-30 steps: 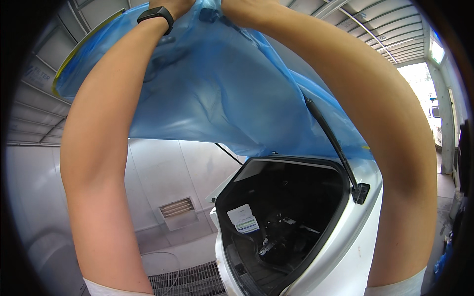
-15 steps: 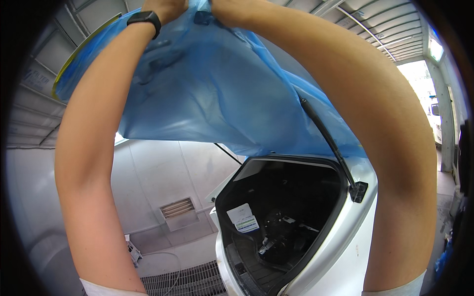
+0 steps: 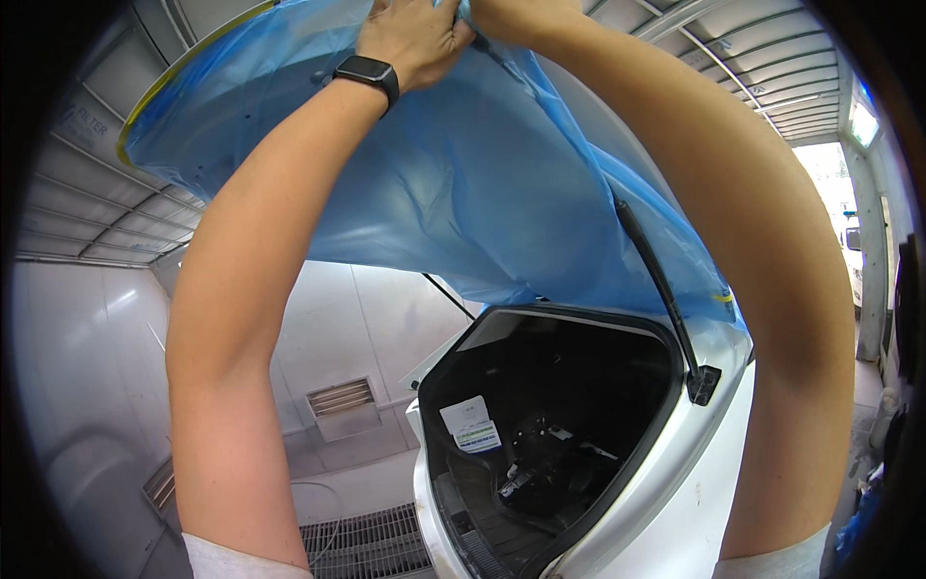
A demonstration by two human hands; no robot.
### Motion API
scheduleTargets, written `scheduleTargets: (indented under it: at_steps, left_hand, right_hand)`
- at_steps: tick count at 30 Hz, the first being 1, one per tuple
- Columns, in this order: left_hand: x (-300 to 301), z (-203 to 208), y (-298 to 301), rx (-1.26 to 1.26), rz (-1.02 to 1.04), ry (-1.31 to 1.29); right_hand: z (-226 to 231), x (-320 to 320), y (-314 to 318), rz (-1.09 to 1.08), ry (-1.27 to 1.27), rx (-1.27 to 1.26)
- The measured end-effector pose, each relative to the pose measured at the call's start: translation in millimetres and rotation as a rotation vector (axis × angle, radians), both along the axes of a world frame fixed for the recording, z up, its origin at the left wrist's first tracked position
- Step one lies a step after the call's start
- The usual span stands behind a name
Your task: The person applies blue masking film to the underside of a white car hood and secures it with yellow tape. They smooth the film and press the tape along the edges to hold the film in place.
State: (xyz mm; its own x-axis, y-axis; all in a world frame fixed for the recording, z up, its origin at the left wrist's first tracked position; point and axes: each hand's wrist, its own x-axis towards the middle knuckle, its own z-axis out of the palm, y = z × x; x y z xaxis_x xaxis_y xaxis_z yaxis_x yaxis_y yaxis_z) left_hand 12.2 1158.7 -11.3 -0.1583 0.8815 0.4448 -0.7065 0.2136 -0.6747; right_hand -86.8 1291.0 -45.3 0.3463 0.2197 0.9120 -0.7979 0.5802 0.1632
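Both hands [image 3: 413, 43] at blue film [image 3: 405, 193], open car trunk [image 3: 603, 372] below

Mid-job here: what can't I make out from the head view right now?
All in the head view:
- Left hand: fingertips cut off by the top edge; grip unclear.
- Right hand: fingers mostly cut off there too.
- Details under the blue film: blurred by it.
- Dark items in the cargo area: too shadowed and small to identify.

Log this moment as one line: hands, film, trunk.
left hand: on blue film; right hand: beside left, partly out of frame; blue film: above trunk; trunk: open
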Motion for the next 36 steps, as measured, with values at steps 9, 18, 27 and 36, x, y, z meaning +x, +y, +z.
scheduleTargets:
  at_steps: [9,18,27,36]
  left_hand:
    - [-15.4,-23.8,5.2,-0.032,-0.142,0.107]
    - [-20.4,-113.5,-23.0,0.162,-0.06,-0.147]
    - [3.3,-196.7,-69.8,0.135,-0.055,-0.791]
    - [16.3,-211.1,-91.6,0.159,-0.023,-0.848]
  right_hand:
    - [-12.8,-40.7,23.5,0.298,0.315,-0.122]
    - [-11.6,-32.7,1.7,-0.14,0.009,0.123]
    - [12.1,7.8,-7.2,-0.275,-0.026,0.067]
    - [3.7,12.2,-3.8,-0.387,-0.044,0.078]
